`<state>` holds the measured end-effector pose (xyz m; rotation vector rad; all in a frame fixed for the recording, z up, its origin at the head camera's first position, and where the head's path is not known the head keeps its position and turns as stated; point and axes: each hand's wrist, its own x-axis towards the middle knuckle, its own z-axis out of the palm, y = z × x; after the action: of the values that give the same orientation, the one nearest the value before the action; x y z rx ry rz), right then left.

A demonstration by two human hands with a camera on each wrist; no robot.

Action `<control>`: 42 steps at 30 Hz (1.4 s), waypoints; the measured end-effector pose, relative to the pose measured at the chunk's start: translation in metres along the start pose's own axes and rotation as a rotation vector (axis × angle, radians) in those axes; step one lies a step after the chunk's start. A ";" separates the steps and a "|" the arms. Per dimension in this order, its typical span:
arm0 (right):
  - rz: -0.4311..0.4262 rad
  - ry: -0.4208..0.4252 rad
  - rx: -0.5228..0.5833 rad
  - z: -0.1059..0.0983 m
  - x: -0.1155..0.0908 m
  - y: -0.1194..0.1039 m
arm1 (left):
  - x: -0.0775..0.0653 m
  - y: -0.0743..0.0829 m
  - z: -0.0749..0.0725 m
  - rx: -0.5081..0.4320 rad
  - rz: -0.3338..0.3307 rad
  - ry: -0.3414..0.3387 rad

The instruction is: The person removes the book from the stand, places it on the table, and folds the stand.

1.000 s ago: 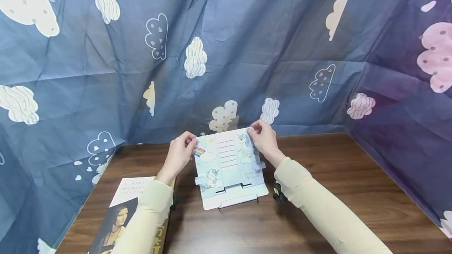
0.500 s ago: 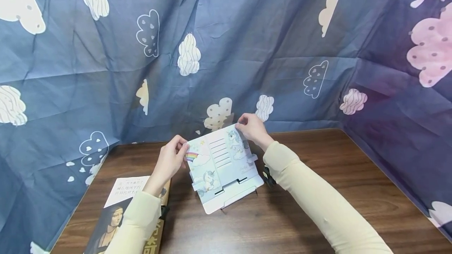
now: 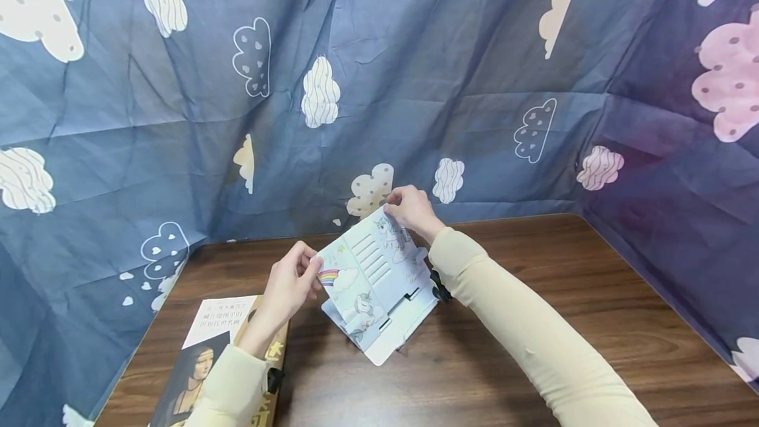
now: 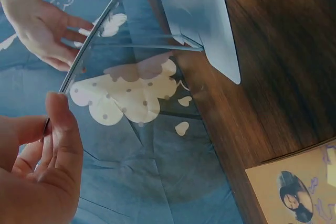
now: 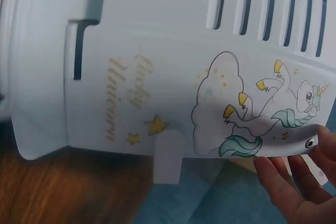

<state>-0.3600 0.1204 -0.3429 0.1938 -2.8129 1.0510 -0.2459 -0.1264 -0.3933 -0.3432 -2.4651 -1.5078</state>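
The left hand [image 3: 290, 282] pinches the upper left corner of a unicorn-printed stand [image 3: 370, 269], and the right hand [image 3: 415, 209] pinches its upper right corner, the two hands apart. The slotted panel tilts up from a pale base plate [image 3: 391, 342], set askew about midway between the left and right edges of the wooden bench [image 3: 593, 308]. Along the bench's left edge lies a book [image 3: 198, 364] with a portrait, partly hidden by a cream sleeve [image 3: 228, 381], and beyond the far edge hangs blue cloud-patterned cloth [image 3: 403, 84].
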 end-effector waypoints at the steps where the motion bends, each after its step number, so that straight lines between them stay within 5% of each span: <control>1: -0.004 -0.004 -0.009 0.001 0.001 -0.002 | -0.002 0.000 0.000 -0.009 -0.004 -0.007; 17: -0.091 -0.063 -0.034 0.021 0.004 -0.022 | -0.036 0.012 0.018 -0.105 0.036 -0.035; 21: -0.096 -0.077 -0.048 0.024 0.002 -0.026 | -0.041 0.016 0.023 -0.008 0.136 0.000; 31: -0.179 -0.142 -0.040 0.038 0.002 -0.035 | -0.054 0.023 0.043 0.420 0.532 0.154; 42: -0.301 -0.172 -0.115 0.038 -0.008 -0.045 | -0.052 0.042 0.056 0.530 0.659 0.170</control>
<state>-0.3474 0.0625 -0.3439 0.7012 -2.8570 0.8394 -0.1881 -0.0621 -0.3994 -0.7782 -2.1815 -0.5749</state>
